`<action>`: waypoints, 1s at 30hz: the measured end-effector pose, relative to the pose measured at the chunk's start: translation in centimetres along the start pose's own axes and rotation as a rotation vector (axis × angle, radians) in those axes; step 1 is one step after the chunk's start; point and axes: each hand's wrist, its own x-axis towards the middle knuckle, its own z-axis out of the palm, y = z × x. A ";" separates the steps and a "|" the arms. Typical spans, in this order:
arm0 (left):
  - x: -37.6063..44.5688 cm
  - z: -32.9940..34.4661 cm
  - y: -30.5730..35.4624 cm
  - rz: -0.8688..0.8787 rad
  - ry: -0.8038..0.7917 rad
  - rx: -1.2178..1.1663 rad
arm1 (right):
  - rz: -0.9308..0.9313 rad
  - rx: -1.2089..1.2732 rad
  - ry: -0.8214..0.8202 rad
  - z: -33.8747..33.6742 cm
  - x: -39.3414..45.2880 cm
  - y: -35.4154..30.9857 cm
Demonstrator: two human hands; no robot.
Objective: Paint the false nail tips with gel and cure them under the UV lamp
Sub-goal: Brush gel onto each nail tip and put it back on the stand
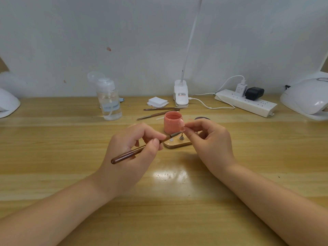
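Head view, frame centre: left hand (131, 150) grip pinches a slim brown wooden-handled gel brush (142, 150), long axis rising rightward, bristles just beside the clear false nail tip (182, 128) pinched in the right hand (209, 139) grip over the small wooden stand (177, 143); the open pink gel jar (173, 124) sits immediately behind

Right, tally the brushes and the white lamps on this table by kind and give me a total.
Brushes: 3, one gripped in the left hand, two lying behind the pink gel pot
White curing lamps: 2, far left and far right
Clip-on desk lamp: 1
Total: 6
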 end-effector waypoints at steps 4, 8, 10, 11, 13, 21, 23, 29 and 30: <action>0.0 0.0 0.0 -0.008 0.044 0.000 | -0.011 -0.040 0.000 -0.1 -0.1 -0.1; 0.2 0.1 -0.1 -0.025 0.030 0.054 | -0.030 -0.082 -0.007 0.0 -0.2 -0.3; 0.2 0.1 -0.2 0.003 -0.006 0.087 | -0.041 -0.094 -0.011 -0.1 -0.3 -0.3; 0.1 0.1 -0.2 0.014 -0.017 0.085 | -0.039 -0.095 -0.012 0.0 -0.2 -0.3; 0.0 -0.1 -0.2 0.031 -0.018 0.063 | -0.033 -0.090 -0.010 0.0 -0.2 -0.3; 0.1 0.2 -0.3 -0.014 0.034 0.070 | -0.055 -0.112 -0.005 0.0 -0.3 -0.2; 0.0 0.1 -0.3 -0.009 0.010 0.091 | -0.053 -0.112 -0.005 0.0 -0.3 -0.2; 0.0 0.1 -0.1 0.018 0.042 0.040 | -0.027 -0.075 -0.018 0.0 -0.2 -0.2; 0.0 0.2 -0.1 -0.006 0.051 0.025 | -0.024 -0.070 -0.021 0.0 -0.2 -0.1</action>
